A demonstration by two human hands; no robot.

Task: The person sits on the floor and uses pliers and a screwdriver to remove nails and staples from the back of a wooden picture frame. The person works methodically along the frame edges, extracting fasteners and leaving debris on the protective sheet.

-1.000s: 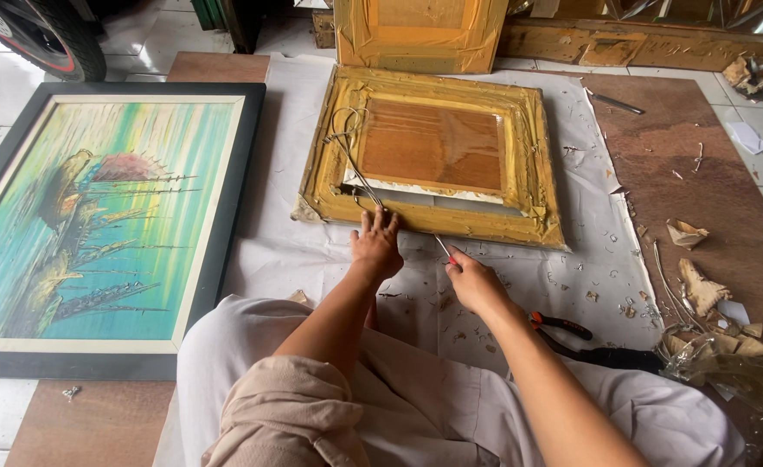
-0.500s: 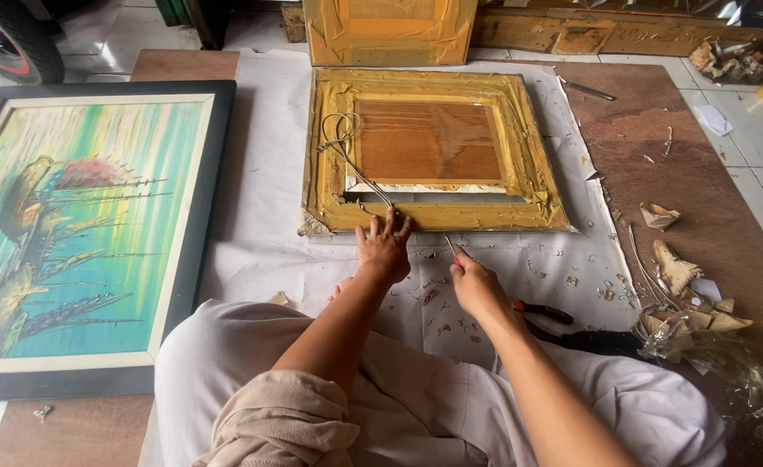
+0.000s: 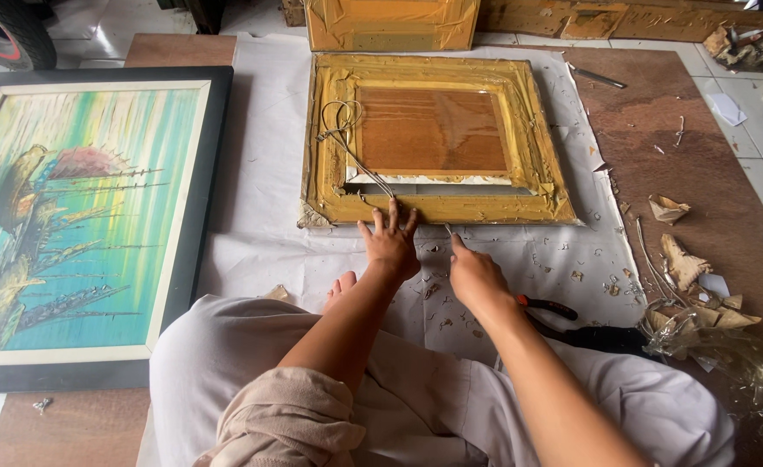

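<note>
A gold frame [image 3: 433, 138] lies back-up on a white sheet [image 3: 260, 225] spread on the floor, toward the sheet's far edge. The left hand [image 3: 390, 245] rests flat, fingers spread, on the frame's near rail, grasping nothing. The right hand [image 3: 475, 277] lies just beside it on the sheet, curled around a thin metal tool [image 3: 448, 231] (only its tip shows). A looped wire [image 3: 343, 130] lies on the frame's left rail. A black-framed painting [image 3: 70, 216] lies beyond the sheet's left edge.

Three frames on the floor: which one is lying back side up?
The gold frame in the middle, under the left hand: its brown backing board and hanging wire show. The black-framed painting lies face up; the third is wrapped.
</note>
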